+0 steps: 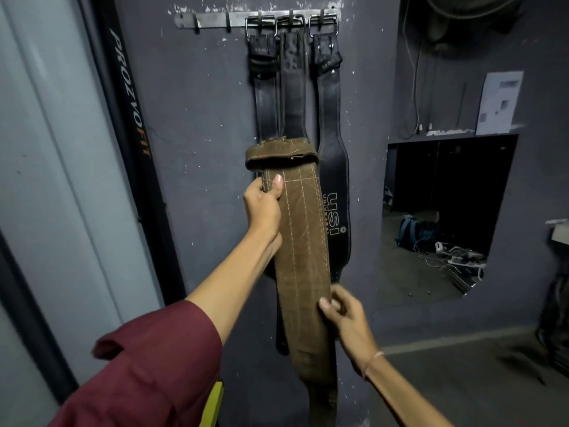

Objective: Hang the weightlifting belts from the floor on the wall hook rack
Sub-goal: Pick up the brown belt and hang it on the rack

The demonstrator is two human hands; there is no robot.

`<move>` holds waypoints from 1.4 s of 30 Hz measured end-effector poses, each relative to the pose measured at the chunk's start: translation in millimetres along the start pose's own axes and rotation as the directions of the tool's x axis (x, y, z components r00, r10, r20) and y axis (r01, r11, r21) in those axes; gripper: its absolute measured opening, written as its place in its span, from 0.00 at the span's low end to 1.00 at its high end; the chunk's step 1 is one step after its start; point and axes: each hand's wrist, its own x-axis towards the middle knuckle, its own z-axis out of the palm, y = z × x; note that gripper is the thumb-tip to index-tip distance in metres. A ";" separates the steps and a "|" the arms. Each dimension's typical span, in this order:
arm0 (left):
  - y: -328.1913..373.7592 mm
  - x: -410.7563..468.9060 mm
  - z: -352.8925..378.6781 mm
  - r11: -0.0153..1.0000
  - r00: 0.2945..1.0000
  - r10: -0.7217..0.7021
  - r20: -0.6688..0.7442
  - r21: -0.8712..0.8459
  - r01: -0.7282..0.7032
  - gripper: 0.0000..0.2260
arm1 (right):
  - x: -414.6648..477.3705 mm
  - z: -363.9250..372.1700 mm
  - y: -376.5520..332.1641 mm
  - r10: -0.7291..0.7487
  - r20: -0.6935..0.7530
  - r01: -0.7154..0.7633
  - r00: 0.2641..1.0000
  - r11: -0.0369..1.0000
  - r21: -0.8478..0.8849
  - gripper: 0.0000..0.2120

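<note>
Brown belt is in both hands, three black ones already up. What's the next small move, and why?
Probably lift the brown belt toward a free hook at the left of the rack. The left hand grips it near its folded top, the right hand steadies it lower, and its top hangs well below the rack.

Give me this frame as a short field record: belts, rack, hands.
held belt: brown belt, top end folded over, not yet on the rack
left hand: grips the brown belt near its top
right hand: pinches its right edge lower down
rack: metal hook rack high on the wall
hung belts: three black belts on the right hooks
free hooks: two at the left
</note>
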 end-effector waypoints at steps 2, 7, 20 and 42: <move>1.2 5.4 5.4 0.999 0.998 -0.032 0.054 0.018 0.031 0.11 | 23.4 4.2 -38.1 -0.101 0.005 0.101 0.995 0.994 -0.033 0.23; -2.9 -1.8 13.6 0.990 0.980 -0.003 0.198 0.139 -0.025 0.13 | 55.7 21.3 -102.9 -0.305 -0.178 0.313 0.936 0.949 0.021 0.14; -127.3 -131.4 -63.8 0.947 0.981 -0.137 0.137 0.309 0.089 0.15 | 116.9 23.0 -141.4 -0.227 -0.319 0.269 0.920 0.958 0.095 0.04; -14.5 -11.3 -15.6 0.957 0.973 0.174 0.152 0.208 -0.204 0.13 | -13.1 28.3 33.4 0.120 0.049 -0.121 0.992 0.993 0.011 0.10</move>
